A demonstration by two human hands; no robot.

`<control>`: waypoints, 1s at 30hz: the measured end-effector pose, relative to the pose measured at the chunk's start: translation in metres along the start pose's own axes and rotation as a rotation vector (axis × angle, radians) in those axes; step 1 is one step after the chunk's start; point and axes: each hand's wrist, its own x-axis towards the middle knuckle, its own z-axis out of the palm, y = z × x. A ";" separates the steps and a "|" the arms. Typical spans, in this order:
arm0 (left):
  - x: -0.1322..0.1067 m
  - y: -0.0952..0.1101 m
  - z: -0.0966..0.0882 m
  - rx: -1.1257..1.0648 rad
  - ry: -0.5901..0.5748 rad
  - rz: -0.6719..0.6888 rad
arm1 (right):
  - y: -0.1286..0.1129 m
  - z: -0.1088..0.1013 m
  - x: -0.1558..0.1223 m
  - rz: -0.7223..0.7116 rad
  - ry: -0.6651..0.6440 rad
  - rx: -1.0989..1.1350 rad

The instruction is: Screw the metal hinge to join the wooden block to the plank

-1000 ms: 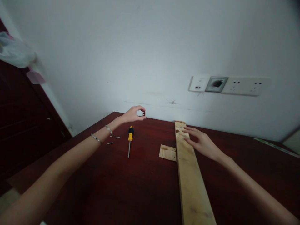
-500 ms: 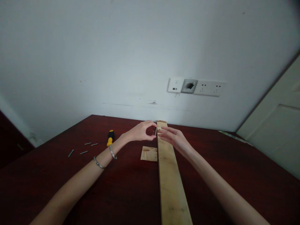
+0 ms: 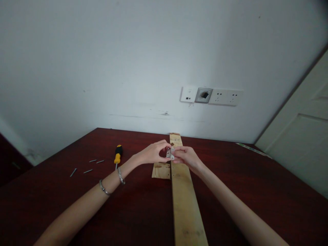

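A small metal hinge is pinched between both hands just above the far part of a long pale wooden plank. My left hand curls round the hinge's left side, finger and thumb closed on it. My right hand grips its right side with the fingertips. A small plywood piece lies flat against the plank's left edge, right under my left hand. Two bracelets sit on my left wrist.
A yellow-and-black screwdriver lies left of my hands. Several loose screws are scattered further left on the dark red table. Wall sockets are on the white wall behind. A pale door stands at the right.
My left hand carried the hinge from the far left over to the plank. My right hand rose off the plank and took hold of the hinge's other side. The view swung rightward.
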 end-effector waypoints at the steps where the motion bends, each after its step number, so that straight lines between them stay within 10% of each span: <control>1: 0.000 -0.002 0.001 -0.019 -0.005 -0.005 | -0.001 0.000 0.000 -0.005 0.011 -0.006; 30: -0.006 -0.014 0.016 -0.066 0.178 0.078 | 0.003 0.005 0.004 -0.181 0.129 -0.086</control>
